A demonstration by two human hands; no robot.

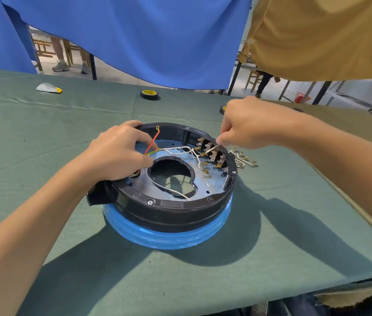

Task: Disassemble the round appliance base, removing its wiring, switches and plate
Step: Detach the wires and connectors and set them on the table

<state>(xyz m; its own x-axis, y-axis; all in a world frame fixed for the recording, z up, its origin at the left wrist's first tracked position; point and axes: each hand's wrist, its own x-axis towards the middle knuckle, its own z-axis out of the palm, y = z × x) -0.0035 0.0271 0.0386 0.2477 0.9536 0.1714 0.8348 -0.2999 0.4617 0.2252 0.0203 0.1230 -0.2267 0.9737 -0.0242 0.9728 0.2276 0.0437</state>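
while the round appliance base (169,210) sits open side up in the middle of the green cloth (43,133), the left hand (119,151) has its fingers curled over the near-left rim, steadying it. the right hand (249,124) pinches a white wire (212,148) that runs down to the row of switches (214,153) on the inner wall at the right. that wire looks seated on its terminal, so the step in hand is probably pulling the connector free. the risk is a pull on the wire rather than on the brass connector: the strand could tear out of its crimp, or the tab could bend. a sudden release could also jerk the hand back and lift the base, since only one hand holds it. several freed wires (244,159) lie on the cloth just outside the rim, and a red wire (153,140) arches over the metal plate (210,181) by the left fingers, where either could snag.
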